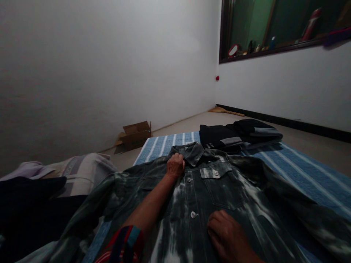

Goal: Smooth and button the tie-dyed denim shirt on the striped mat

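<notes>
A dark tie-dyed button shirt [219, 190] lies spread front-up on a blue striped mat [307, 168]. My left hand [175, 165] reaches forward to the shirt's collar [195, 152], its fingers curled closed on the fabric at the neck. My right hand [226, 233] rests on the lower front of the shirt beside the button row, fingers bent downward and partly hidden against the cloth. A striped sleeve [123, 244] covers my left upper arm.
Folded dark clothes [238, 134] are stacked at the far end of the mat. More garments, pale and dark, lie in a heap [55, 182] at the left. An open cardboard box [135, 134] stands by the white wall. A dark-framed recess [274, 29] holds small items.
</notes>
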`<state>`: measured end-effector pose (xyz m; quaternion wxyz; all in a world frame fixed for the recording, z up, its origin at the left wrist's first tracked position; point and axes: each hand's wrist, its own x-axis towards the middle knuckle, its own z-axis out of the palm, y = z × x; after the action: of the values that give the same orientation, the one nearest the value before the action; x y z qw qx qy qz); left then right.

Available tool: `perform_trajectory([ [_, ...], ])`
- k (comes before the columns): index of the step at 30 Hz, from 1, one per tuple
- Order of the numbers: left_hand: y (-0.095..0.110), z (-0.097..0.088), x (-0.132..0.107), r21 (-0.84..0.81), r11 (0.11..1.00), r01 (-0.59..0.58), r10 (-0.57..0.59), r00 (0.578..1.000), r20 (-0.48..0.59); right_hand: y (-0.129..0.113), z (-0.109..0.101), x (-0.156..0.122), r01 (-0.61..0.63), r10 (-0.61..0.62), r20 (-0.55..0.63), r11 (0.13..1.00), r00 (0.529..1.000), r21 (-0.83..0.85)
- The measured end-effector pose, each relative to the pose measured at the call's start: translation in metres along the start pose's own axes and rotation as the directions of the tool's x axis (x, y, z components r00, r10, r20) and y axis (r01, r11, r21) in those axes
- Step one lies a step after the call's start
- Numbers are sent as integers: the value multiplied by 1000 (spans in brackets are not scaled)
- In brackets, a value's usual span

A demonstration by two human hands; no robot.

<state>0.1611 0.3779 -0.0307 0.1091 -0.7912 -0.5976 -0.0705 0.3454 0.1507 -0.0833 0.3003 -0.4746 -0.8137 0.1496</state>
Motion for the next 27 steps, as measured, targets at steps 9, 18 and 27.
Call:
perform_trajectory([
  [9, 10, 8, 10, -51, 985, 166, -167, 986, -22, 4, 1, -2, 38, -38, -1, 999, 999, 26],
  [18, 19, 10, 15, -32, 991, 129, -127, 991, 41, 2, -1, 0, 23, -24, 8, 999, 1000, 39],
  [27, 22, -13, 5, -53, 992, 118, -110, 983, 146, -6, -5, 2, -43, 43, 15, 999, 999, 28],
])
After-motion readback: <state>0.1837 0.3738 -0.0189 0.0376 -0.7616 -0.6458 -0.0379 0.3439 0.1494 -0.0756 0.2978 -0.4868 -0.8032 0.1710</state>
